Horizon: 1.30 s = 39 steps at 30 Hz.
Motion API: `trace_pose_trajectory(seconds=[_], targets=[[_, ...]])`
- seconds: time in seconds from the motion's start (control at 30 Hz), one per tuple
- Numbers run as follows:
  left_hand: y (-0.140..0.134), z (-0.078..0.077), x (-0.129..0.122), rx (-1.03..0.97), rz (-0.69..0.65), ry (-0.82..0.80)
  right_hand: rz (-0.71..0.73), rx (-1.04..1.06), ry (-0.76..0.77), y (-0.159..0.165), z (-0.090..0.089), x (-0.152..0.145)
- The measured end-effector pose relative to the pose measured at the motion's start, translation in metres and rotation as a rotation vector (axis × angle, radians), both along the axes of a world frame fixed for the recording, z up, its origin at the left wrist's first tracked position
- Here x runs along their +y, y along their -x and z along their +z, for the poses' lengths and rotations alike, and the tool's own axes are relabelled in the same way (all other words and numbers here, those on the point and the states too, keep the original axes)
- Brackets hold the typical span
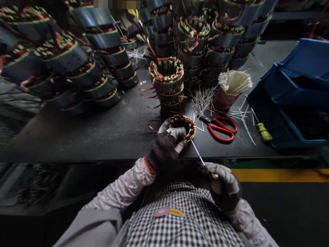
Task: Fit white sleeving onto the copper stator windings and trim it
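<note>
Near the table's front edge sits a motor stator (192, 128), a ring with copper windings and yellow-green insulation around its rim. My left hand (169, 143), in a dark glove with wrapped fingertips, is closed on its near left side, fingers reaching over the rim. From the stator's right side a thin white tie (198, 152) runs taut down to my right hand (223, 179). That hand, gloved alike, pinches the tie's end in front of the table edge. The stator's lower side is hidden by my left hand.
Stacked stators (166, 78) stand behind and to the left. To the right are loose white ties (203, 101), a cup of ties (226, 98), red-handled scissors (223, 129), a yellow-green-handled tool (264, 132) and blue bins (295, 79).
</note>
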State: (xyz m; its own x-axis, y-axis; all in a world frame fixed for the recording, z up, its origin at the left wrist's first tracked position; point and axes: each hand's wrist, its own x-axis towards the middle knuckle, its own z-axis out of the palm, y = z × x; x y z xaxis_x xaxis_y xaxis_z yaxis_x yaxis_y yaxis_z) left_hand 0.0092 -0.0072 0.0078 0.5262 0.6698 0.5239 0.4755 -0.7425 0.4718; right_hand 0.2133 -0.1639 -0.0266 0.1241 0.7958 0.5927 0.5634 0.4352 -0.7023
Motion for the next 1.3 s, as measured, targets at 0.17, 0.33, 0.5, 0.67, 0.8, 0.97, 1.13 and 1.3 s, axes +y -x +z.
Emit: trace_pose_trajectory(seconds=[0.17, 0.33, 0.5, 0.67, 0.8, 0.97, 1.13, 1.3], targets=[[-0.007, -0.008, -0.006, -0.035, 0.165, 0.069, 0.100, -0.004, -0.154, 0.011, 0.013, 0.038], [-0.015, -0.004, -0.006, -0.289, 0.216, 0.309, 0.129, 0.227, 0.052, 0.013, 0.028, 0.068], [-0.010, 0.002, -0.003, -0.294, -0.004, 0.229, 0.148, 0.341, 0.316, 0.011, 0.048, 0.072], [-0.008, 0.007, -0.003, -0.245, 0.016, 0.242, 0.110, 0.175, 0.301, 0.013, 0.058, 0.083], [-0.005, 0.013, -0.005, -0.221, -0.016, 0.250, 0.104, 0.047, 0.333, 0.013, 0.053, 0.091], [-0.004, 0.017, -0.004, -0.210, -0.063, 0.219, 0.075, -0.126, 0.033, 0.015, 0.059, 0.094], [-0.003, 0.012, -0.001, -0.175, -0.044, 0.148, 0.182, 0.001, 0.003, 0.016, 0.075, 0.090], [0.004, 0.003, 0.001, -0.117, -0.052, 0.064, 0.208, 0.184, 0.330, 0.013, 0.059, 0.073]])
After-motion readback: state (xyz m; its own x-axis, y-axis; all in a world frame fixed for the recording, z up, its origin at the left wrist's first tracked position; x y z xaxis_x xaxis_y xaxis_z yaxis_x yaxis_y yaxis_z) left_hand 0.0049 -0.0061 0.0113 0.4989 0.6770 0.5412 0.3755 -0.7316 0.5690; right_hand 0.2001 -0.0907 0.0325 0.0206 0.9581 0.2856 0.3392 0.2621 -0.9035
